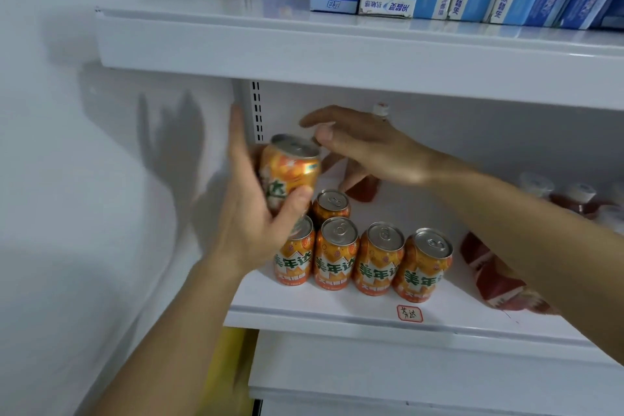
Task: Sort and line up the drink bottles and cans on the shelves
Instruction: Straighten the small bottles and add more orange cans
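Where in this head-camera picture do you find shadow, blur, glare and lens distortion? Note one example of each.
Head view: the left hand throws a soft dark shadow of its fingers on the white side wall; the held orange can and both hands are motion-blurred; the tops of the standing cans show pale glare; the upper shelf edge slants and bows from the wide-angle lens.

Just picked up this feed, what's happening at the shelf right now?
A person is sorting orange cans on the middle shelf. The left hand grips one can, tilted, above the shelf's left end. The right hand reaches in behind it, open. Four cans stand in a front row, one more behind. Red bottles lie at right.
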A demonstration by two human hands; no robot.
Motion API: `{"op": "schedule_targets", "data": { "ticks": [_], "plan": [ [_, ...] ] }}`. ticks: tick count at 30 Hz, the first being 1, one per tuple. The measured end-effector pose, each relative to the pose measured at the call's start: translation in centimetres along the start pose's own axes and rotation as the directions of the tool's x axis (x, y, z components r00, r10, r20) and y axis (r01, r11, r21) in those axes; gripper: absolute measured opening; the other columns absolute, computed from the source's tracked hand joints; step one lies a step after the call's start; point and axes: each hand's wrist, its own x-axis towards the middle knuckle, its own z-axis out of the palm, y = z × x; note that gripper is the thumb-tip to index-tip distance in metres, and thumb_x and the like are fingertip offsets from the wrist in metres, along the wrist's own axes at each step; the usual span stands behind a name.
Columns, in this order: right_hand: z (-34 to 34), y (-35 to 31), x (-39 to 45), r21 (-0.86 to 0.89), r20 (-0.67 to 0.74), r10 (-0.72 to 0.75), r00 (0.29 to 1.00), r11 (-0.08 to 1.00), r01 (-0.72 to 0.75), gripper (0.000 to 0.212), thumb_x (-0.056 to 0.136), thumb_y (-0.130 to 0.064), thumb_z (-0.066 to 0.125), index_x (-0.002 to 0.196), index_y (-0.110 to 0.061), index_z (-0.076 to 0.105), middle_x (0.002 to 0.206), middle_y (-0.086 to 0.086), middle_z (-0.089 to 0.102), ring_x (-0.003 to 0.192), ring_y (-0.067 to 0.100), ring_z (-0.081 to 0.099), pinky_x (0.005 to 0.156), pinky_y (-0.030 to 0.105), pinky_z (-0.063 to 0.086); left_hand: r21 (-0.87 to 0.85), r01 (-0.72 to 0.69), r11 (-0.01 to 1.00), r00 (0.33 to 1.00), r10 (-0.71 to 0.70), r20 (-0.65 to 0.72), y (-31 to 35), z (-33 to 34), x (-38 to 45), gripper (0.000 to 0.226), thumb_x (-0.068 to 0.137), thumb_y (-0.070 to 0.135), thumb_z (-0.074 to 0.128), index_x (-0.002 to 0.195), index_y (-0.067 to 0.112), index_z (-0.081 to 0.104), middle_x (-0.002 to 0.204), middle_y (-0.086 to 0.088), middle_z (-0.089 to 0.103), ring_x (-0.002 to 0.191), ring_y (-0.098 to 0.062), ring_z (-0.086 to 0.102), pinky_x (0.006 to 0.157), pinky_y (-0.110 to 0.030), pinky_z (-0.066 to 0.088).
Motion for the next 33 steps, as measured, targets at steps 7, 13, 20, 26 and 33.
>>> {"op": "schedule_targets", "data": {
  "ticks": [7, 13, 20, 26, 33],
  "plan": [
    [-3.3, 0.4, -2.1, -0.194, -0.117, -0.164, 0.979, 0.971, 0.139, 0.058, 0.088, -0.049, 0.070, 0.139, -0.028, 0.054, 0.131, -0.013, 0.064, 0.121, 0.002, 0.060, 0.104, 0.029, 0.050, 0.078, -0.008, 0.997, 0.984, -0.006, 0.176, 1.7, 3.2, 5.4, 0.101, 0.080, 0.046, 0.085, 0.155, 0.022, 0.021, 0.129, 0.008, 0.064, 0.118, -0.009, 0.064, 0.097, -0.041, 0.056],
    [-5.5, 2.9, -3.4, -0.374, -0.159, -0.113, 0.981, 0.926, 0.046, 0.047, 0.089, -0.037, 0.077, 0.131, -0.026, 0.059, 0.125, -0.010, 0.064, 0.116, 0.005, 0.059, 0.092, 0.017, 0.049, 0.366, 0.187, 0.912, 0.831, -0.346, 0.436, -0.5, 2.6, 6.1, 0.075, 0.091, 0.068, 0.055, 0.155, 0.034, 0.036, 0.151, 0.011, 0.049, 0.128, -0.001, 0.049, 0.105, -0.030, 0.044],
    [-6.2, 5.7, -3.2, -0.461, -0.062, 0.060, 0.996, 0.883, -0.082, 0.052, 0.084, -0.025, 0.081, 0.132, -0.029, 0.061, 0.123, -0.013, 0.062, 0.111, 0.009, 0.057, 0.086, 0.019, 0.045, 0.619, 0.347, 0.704, 0.667, -0.650, 0.364, -4.5, 3.4, 4.3, 0.057, 0.105, 0.053, 0.043, 0.154, 0.026, 0.038, 0.157, -0.007, 0.041, 0.132, -0.027, 0.053, 0.112, -0.044, 0.042],
    [-5.7, 8.1, -2.7, -0.425, 0.065, 0.177, 0.982, 0.895, -0.133, 0.059, 0.080, -0.021, 0.086, 0.131, -0.036, 0.060, 0.134, -0.010, 0.059, 0.121, 0.014, 0.057, 0.097, 0.031, 0.052, -0.353, 0.806, 0.475, 0.561, -0.804, 0.199, -6.9, 2.8, -1.3, 0.045, 0.097, 0.057, 0.050, 0.121, 0.024, 0.068, 0.122, -0.008, 0.073, 0.116, -0.029, 0.067, 0.100, -0.044, 0.050],
    [-4.8, 9.5, -1.6, -0.502, 0.253, 0.223, 0.941, 0.862, -0.069, 0.064, 0.082, -0.008, 0.082, 0.139, -0.027, 0.058, 0.136, -0.013, 0.057, 0.119, 0.003, 0.050, 0.086, 0.007, 0.038, -0.463, 0.805, 0.371, 0.525, -0.809, 0.264, -7.9, 4.2, -4.5, 0.058, 0.104, 0.054, 0.027, 0.114, 0.016, 0.069, 0.102, -0.010, 0.078, 0.098, -0.026, 0.075, 0.082, -0.038, 0.058]
  ]
}}
